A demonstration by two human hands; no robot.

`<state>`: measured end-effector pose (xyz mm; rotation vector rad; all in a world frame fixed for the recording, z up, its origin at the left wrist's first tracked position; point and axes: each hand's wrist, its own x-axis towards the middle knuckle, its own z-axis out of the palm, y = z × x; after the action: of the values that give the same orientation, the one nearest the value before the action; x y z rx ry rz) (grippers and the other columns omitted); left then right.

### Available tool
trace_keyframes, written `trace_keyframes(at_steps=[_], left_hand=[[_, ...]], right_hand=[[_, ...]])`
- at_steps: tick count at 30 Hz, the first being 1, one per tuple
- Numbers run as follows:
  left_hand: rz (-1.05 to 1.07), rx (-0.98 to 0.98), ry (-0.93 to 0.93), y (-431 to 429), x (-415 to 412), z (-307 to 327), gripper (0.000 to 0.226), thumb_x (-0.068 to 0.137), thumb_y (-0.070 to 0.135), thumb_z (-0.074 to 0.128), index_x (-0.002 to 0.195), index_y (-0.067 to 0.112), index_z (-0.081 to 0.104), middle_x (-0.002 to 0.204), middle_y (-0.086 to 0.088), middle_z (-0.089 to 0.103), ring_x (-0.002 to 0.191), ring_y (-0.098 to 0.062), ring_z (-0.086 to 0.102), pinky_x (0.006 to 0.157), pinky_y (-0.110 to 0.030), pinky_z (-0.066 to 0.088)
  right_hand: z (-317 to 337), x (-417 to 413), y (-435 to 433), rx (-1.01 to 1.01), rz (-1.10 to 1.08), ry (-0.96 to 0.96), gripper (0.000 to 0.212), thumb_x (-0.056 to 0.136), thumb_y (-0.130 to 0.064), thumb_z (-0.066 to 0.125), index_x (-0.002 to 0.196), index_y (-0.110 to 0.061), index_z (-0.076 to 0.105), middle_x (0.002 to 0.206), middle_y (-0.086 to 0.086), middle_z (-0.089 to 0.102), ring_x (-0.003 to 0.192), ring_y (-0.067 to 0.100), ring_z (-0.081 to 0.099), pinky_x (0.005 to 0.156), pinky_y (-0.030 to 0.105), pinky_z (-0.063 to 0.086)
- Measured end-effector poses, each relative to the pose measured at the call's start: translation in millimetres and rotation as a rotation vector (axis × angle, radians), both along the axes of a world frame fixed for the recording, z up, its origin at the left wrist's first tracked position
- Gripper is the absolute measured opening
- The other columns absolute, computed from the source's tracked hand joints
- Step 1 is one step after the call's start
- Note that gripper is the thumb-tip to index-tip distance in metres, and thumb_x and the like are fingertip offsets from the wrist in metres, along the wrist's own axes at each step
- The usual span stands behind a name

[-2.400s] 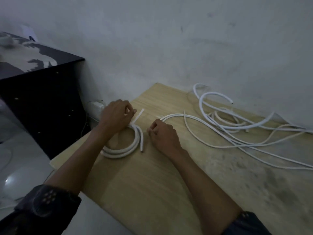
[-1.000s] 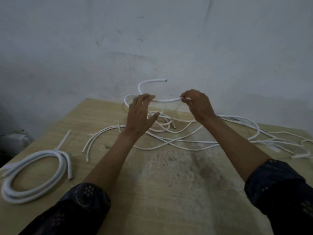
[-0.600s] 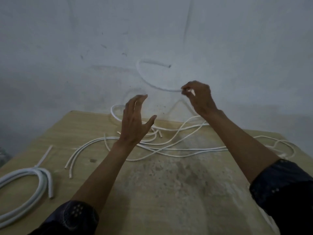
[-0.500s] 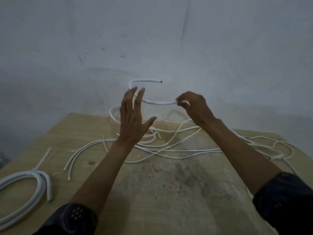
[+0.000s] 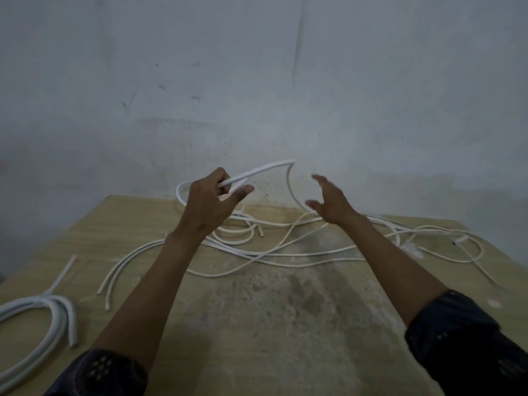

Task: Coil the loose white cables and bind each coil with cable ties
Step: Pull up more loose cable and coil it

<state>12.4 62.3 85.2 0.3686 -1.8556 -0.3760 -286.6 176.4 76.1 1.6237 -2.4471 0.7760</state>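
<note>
My left hand [image 5: 210,202] is raised above the table and grips a white cable [image 5: 263,169] near its free end, which points up to the right. From that end the cable curves down toward my right hand [image 5: 328,201]. That hand is open with spread fingers and holds nothing. Several loose white cables [image 5: 285,250] lie tangled on the wooden table [image 5: 285,324] below both hands. A bound coil of thicker white cable [image 5: 43,318] lies at the table's left edge, its cable tie [image 5: 63,272] sticking out toward the wall.
A grey wall [image 5: 257,81] stands directly behind the table's far edge. Loose cable runs out to the right side of the table [image 5: 457,247]. The worn middle patch of the tabletop lies between my forearms.
The raised cable end has passed from my right hand to my left. My left hand, open before, now grips it; my right hand has let go and opened.
</note>
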Motion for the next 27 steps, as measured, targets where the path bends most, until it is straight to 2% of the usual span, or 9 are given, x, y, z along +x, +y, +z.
trace_keyframes(at_steps=[2, 4, 8, 11, 14, 19, 21, 23, 27], left_hand=[[-0.017, 0.056, 0.043, 2, 0, 4, 0.049, 0.089, 0.044, 0.069, 0.064, 0.009, 0.045, 0.05, 0.008, 0.03, 0.046, -0.006, 0.036, 0.046, -0.014, 0.025], [-0.016, 0.056, 0.093, 4, 1, 7, 0.049, 0.091, 0.042, 0.068, 0.063, 0.009, 0.045, 0.049, 0.007, 0.03, 0.046, -0.006, 0.034, 0.047, -0.015, 0.024], [-0.048, 0.005, 0.149, 10, 1, 13, 0.049, 0.091, 0.041, 0.066, 0.061, 0.012, 0.042, 0.051, 0.006, 0.034, 0.046, -0.004, 0.032, 0.048, -0.015, 0.023], [-0.055, 0.027, 0.199, 15, 2, 15, 0.053, 0.093, 0.046, 0.062, 0.06, 0.013, 0.037, 0.056, 0.006, 0.033, 0.048, -0.006, 0.027, 0.049, -0.019, 0.022], [-0.062, 0.091, 0.252, 16, 1, 16, 0.053, 0.097, 0.049, 0.055, 0.063, 0.014, 0.033, 0.056, 0.005, 0.023, 0.052, -0.009, 0.024, 0.048, -0.028, 0.025], [-0.275, 0.41, 0.401, 24, -13, 5, 0.053, 0.101, 0.052, 0.041, 0.072, 0.008, 0.039, 0.062, -0.011, 0.023, 0.052, -0.019, 0.028, 0.045, -0.046, 0.032], [-0.345, 0.507, 0.444, 23, -16, 5, 0.05, 0.1, 0.052, 0.041, 0.07, 0.011, 0.036, 0.061, -0.012, 0.019, 0.052, -0.016, 0.023, 0.047, -0.036, 0.029], [-0.446, 0.604, 0.467, 20, -17, 7, 0.047, 0.099, 0.052, 0.042, 0.064, 0.021, 0.035, 0.057, 0.004, 0.021, 0.051, -0.012, 0.019, 0.049, -0.025, 0.03], [-0.675, 0.977, 0.586, 22, -29, 8, 0.052, 0.098, 0.055, 0.046, 0.055, 0.028, 0.032, 0.053, 0.009, 0.017, 0.049, -0.01, 0.012, 0.044, -0.024, 0.019]], right_hand=[[-22, -6, -7, 0.193, -0.065, -0.063, 0.079, 0.094, -0.03, 0.067, 0.156, -0.011, 0.023, 0.156, 0.018, 0.038, 0.141, 0.034, 0.039, 0.113, 0.038, 0.032], [-35, -1, -20, 0.183, -0.099, -0.162, 0.077, 0.095, -0.033, 0.065, 0.157, -0.017, 0.022, 0.153, 0.018, 0.043, 0.139, 0.036, 0.043, 0.11, 0.04, 0.036], [-28, 17, -54, 0.093, -0.147, -0.161, 0.045, 0.099, -0.037, 0.056, 0.141, -0.022, 0.052, 0.136, 0.017, 0.06, 0.124, 0.038, 0.055, 0.099, 0.04, 0.044], [-4, 31, -76, -0.122, -0.171, -0.176, 0.02, 0.101, -0.028, 0.051, 0.105, -0.016, 0.066, 0.111, 0.019, 0.068, 0.104, 0.041, 0.064, 0.083, 0.042, 0.05], [28, 45, -86, -0.334, -0.201, -0.229, 0.017, 0.102, -0.023, 0.05, 0.102, -0.013, 0.063, 0.106, 0.016, 0.071, 0.102, 0.039, 0.064, 0.075, 0.038, 0.045], [66, 57, -89, -0.554, -0.188, -0.314, 0.016, 0.101, -0.017, 0.051, 0.101, -0.011, 0.066, 0.106, 0.007, 0.074, 0.101, 0.033, 0.065, 0.074, 0.031, 0.041], [73, 53, -90, -0.585, -0.165, -0.355, 0.018, 0.1, -0.024, 0.053, 0.101, -0.013, 0.067, 0.103, 0.007, 0.074, 0.099, 0.033, 0.065, 0.081, 0.037, 0.047], [82, 48, -87, -0.631, -0.154, -0.397, 0.02, 0.099, -0.029, 0.056, 0.104, -0.012, 0.067, 0.102, 0.007, 0.074, 0.099, 0.03, 0.066, 0.086, 0.041, 0.051], [101, 47, -79, -0.8, -0.111, -0.495, 0.024, 0.097, -0.029, 0.06, 0.104, -0.007, 0.066, 0.096, 0.004, 0.072, 0.089, 0.019, 0.066, 0.08, 0.033, 0.05]])
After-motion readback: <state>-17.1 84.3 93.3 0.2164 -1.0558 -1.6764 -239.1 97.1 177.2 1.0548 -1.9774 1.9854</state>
